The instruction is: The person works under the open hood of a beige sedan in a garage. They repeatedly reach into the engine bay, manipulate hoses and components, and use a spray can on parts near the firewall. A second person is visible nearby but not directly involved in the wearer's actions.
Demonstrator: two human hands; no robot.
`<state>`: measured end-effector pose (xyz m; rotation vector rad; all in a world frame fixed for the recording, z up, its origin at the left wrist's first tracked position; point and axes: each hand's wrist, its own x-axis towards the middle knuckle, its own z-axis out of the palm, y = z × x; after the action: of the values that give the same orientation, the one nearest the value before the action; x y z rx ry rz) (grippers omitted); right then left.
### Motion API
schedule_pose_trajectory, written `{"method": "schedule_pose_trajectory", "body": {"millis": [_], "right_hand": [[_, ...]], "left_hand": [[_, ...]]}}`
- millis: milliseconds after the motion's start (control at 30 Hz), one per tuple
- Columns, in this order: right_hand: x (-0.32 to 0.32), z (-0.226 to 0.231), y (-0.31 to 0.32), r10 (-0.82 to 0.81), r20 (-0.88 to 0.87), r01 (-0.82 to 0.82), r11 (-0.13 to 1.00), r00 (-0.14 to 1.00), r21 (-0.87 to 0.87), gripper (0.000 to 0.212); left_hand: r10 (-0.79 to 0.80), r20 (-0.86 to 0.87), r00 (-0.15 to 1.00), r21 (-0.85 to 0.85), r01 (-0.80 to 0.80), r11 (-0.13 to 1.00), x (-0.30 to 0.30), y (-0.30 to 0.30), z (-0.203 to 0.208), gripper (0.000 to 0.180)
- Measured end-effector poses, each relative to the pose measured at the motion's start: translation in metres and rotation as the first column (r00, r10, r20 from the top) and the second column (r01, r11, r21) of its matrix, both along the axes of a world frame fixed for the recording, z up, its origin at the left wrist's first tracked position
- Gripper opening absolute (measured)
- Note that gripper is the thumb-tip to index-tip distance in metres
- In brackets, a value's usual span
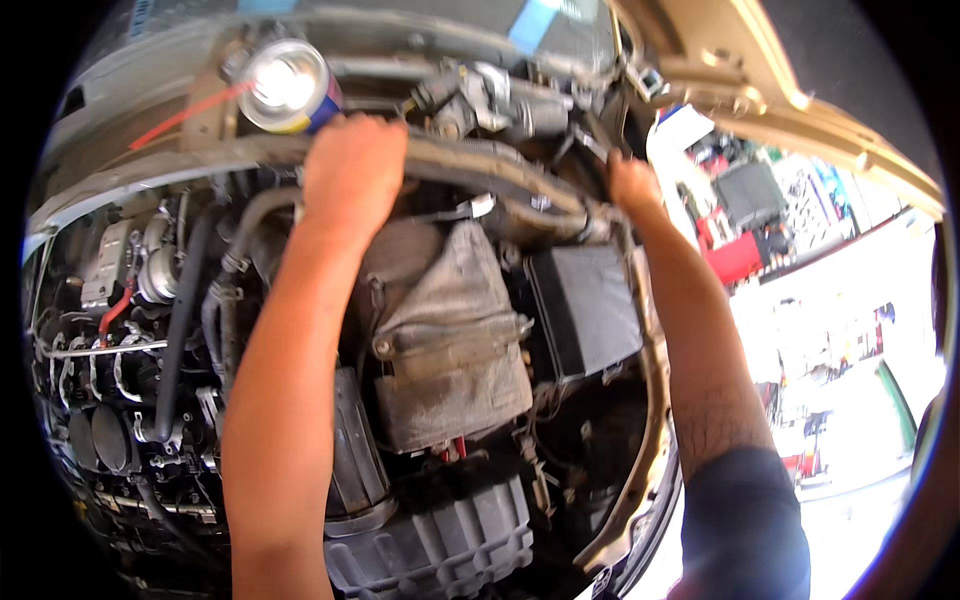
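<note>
My left hand point(355, 165) is closed in a fist at the rear edge of the engine bay. Its fingers point away, so what they grip is hidden. Right beside it stands a spray can point(291, 88) with a bright round top, a blue and yellow side and a thin red straw point(190, 118) sticking out leftward. Farther right, my right hand point(634, 185) is closed at the bay's back corner. A slim, shiny metal bar point(590, 145) runs into its fingers. Between the hands, beyond the metal ledge, lies a wiper motor point(535, 115) with its linkage.
Below my arms are an engine point(120, 350) with hoses, a dirty grey cloth-like cover point(455, 350), a black box point(590, 305) and a ribbed black plastic housing point(440, 540). The windshield point(400, 20) bounds the far side. Tools and a red item point(735, 258) lie outside at right.
</note>
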<state>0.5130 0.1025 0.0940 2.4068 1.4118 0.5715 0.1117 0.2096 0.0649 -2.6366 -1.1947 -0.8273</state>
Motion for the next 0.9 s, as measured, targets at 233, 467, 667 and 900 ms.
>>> {"method": "schedule_pose_trajectory", "body": {"millis": [233,467,667,900], "right_hand": [[-0.052,0.012,0.02,-0.1,-0.193,0.106,0.994,0.976,0.023,0.04],[-0.041,-0.024,0.039,-0.001,-0.012,0.001,0.998,1.0,-0.059,0.028],[0.055,-0.009,0.007,0.102,0.201,-0.068,0.983,0.974,-0.172,0.034],[-0.026,0.0,0.037,-0.08,-0.171,0.071,0.996,0.982,-0.062,0.053]], "left_hand": [[-0.055,0.072,0.996,0.079,0.049,0.996,0.0,0.011,-0.001,0.011],[-0.094,0.053,0.994,0.061,0.09,0.994,-0.023,0.016,-0.016,0.012],[-0.134,0.121,0.984,0.09,0.124,0.988,-0.002,0.009,-0.022,0.012],[-0.071,0.121,0.99,0.007,0.07,0.997,-0.007,0.016,-0.014,0.012]]}}
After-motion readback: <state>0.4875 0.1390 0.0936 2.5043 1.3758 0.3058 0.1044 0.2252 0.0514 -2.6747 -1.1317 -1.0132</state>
